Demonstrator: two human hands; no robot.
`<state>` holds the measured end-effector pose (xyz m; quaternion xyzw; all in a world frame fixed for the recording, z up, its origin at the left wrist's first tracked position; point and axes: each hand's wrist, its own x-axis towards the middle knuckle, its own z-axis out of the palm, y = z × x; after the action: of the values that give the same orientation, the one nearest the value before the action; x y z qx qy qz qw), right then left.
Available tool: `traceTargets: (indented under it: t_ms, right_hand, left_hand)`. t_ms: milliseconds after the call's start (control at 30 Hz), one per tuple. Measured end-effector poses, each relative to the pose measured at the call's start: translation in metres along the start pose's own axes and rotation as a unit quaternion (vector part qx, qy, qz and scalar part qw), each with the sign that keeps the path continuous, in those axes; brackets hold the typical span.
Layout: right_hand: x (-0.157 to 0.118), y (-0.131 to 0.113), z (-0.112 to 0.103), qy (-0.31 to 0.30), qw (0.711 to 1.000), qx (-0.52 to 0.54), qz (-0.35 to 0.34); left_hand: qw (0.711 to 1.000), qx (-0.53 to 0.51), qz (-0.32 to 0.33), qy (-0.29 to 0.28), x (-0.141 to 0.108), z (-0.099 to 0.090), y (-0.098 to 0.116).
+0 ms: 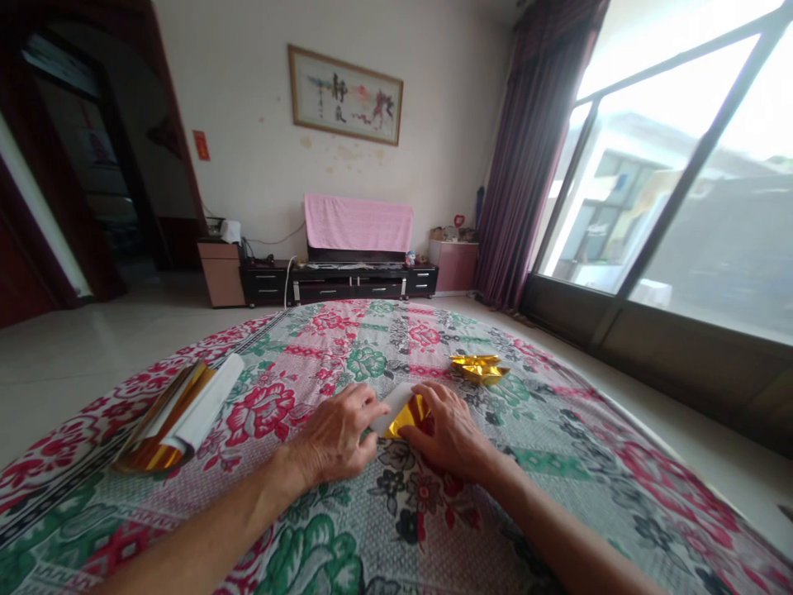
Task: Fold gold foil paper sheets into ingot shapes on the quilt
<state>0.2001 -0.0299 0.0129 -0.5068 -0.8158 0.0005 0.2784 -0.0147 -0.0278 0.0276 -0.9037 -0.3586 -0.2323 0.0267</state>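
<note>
Sheet [402, 416], part white, part gold, is lying approx. ctr. of frame, a little below mid-height, on a flowered tablecloth [322, 554]. R. hand [451, 434] is gripping the sheet at its right side — thumb is resting on the gold, fingers are curling over the upper right part. L. hand [338, 430] is bending its fingers and touching the sheet's left side; whether it is pinching or merely pressing, cannot tell. Folded gold pieces [480, 369] are sitting right of ctr., near the R. hand but apart from it. Roll of paper [186, 417], white w/ gold, is lying at lower left — well apart from the L. hand. Bkgd.: black cabinet [328, 292] is standing at ctr., pink cloth [359, 221] is hanging above it; framed picture [345, 95] is hanging at upper ctr., purple curtain [526, 157] is hanging at upper right, beside the window [650, 173].
</note>
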Motion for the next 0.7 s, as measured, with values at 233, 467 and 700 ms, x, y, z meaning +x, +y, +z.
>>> traceTargets:
  t_ms: [233, 467, 700]
  right_hand:
    - [0.003, -0.010, -0.006, -0.006, 0.998, -0.005, 0.054]
    - [0.007, -0.006, -0.006, -0.018, 0.994, 0.008, 0.105]
    - [0.007, -0.025, -0.014, -0.068, 0.990, 0.013, 0.125]
  left_hand:
    - [0.999, 0.019, 0.035, -0.022, 0.001, 0.005, 0.011]
    - [1.000, 0.019, 0.010, -0.017, -0.001, 0.006, -0.012]
    - [0.998, 0.002, -0.065, -0.007, -0.002, 0.010, -0.017]
